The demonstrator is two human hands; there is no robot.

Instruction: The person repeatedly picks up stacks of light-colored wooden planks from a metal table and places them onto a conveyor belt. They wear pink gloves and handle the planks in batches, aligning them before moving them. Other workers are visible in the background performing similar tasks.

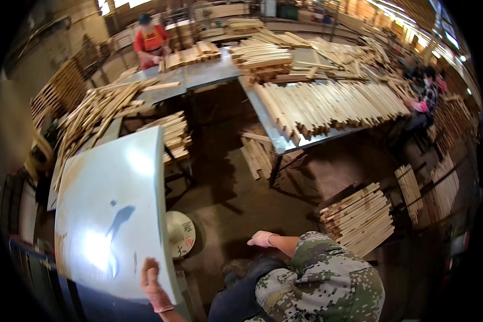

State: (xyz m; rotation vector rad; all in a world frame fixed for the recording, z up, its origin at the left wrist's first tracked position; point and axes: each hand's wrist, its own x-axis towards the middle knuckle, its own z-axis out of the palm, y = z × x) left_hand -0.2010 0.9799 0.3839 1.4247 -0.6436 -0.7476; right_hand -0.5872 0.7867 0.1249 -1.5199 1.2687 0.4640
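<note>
My left hand (153,287), in a pinkish work glove, is raised at the near right edge of a metal-topped table (107,209). Its fingers are stretched out and nothing is in them. Whether it touches the tabletop I cannot tell. My right hand (262,239), also gloved in pink, hangs over the floor in front of me, fingers loosely extended and holding nothing visible. Between the hands, by the table's right edge, sits a round white disc-like top (181,234) with dark and red marks, partly hidden by the table.
Wooden strips lie in rows on a metal table (268,121) ahead right. A strip stack (357,220) stands low at my right; loose strips (99,107) heap at far left. One co-worker (151,43) in red stands at the back, another (426,96) at far right.
</note>
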